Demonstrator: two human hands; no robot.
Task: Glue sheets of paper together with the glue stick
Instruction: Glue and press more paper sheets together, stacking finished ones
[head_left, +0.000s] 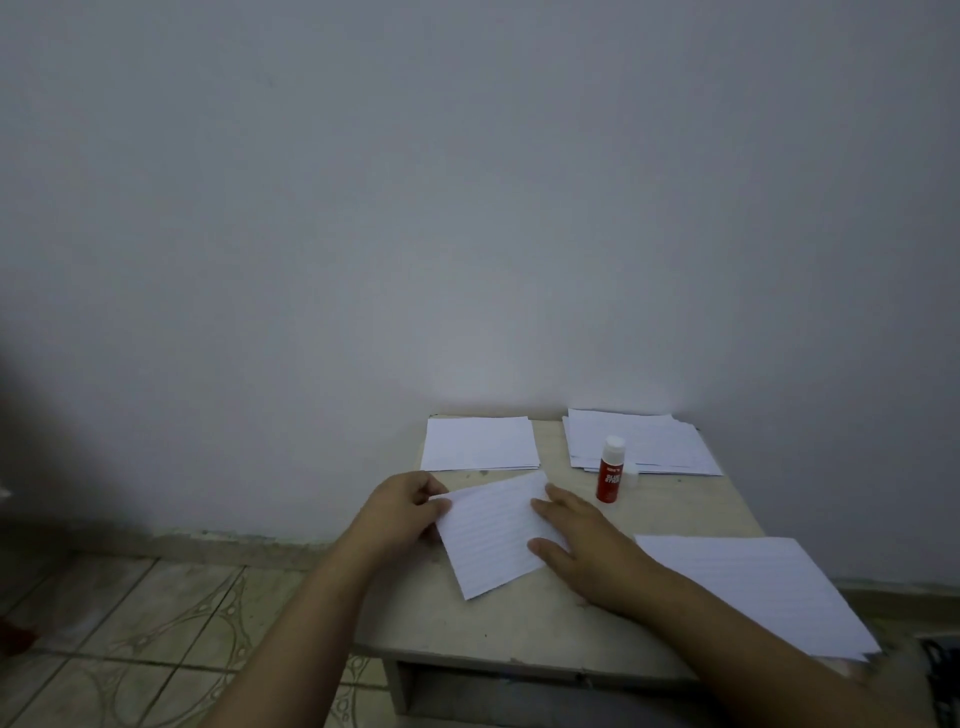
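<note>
Lined sheet being held flat, glue stick waiting.

The sheet (493, 530) is being pinched at its left edge by the left hand (405, 512) and pressed by the right hand's (582, 551) straight fingers; the one upright, capped glue stick (610, 470) is standing just right of the sheet, nearer the right hand. Three paper stacks are lying on the desk (519, 623).

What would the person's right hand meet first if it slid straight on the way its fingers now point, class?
The right hand lies flat on the lined sheet, fingers pointing up-left. Going on, it would probably reach the far-left paper stack first; the glue stick stands off to its right, outside that line.
</note>
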